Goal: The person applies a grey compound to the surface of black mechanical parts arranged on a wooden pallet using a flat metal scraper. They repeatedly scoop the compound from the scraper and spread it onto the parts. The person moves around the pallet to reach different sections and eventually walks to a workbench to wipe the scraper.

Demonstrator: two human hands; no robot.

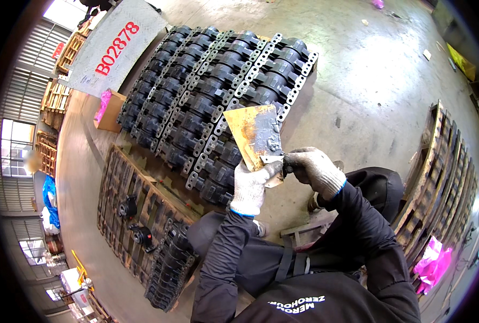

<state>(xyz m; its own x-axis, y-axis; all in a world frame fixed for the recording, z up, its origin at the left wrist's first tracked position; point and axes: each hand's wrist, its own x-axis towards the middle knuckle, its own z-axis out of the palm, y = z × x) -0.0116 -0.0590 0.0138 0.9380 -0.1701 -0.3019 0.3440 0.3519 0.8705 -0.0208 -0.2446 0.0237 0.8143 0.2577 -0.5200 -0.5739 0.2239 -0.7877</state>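
upward points the scraper (255,134) blade, both hands (282,172) closed on its handle.

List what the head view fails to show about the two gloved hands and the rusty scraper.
- Scraper handle: head view, covered by the left hand.
- Small tool in the right hand: head view, wrapped by the glove, too small to identify.
- Black castings: nearest ones hidden behind the blade.

A grey rectangular sign panel (118,51) with red characters lies upper left. Just below it sits an open brown cardboard box (110,113) (pink wrapping inside). A yellow package (462,63) lies far right.
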